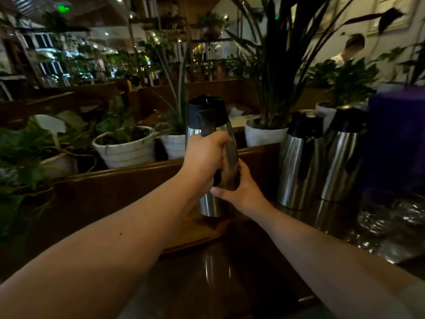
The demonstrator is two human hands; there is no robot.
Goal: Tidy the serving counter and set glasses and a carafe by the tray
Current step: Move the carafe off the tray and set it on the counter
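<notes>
A steel carafe (226, 139) with a black lid and black handle is in the middle of the view, its base just over a wooden tray (195, 231) on the dark counter. My left hand (204, 157) is closed around the carafe's handle. My right hand (239, 189) cups the lower side of its body. Whether the carafe rests on the tray or hangs just above it I cannot tell. Several clear glasses (381, 217) stand blurred at the right of the counter.
Two more steel carafes (296, 166) (340, 162) stand to the right, beside a purple box (397, 139). White plant pots (126, 148) (264, 134) line the ledge behind the wooden rail (115, 173). A person stands far back right.
</notes>
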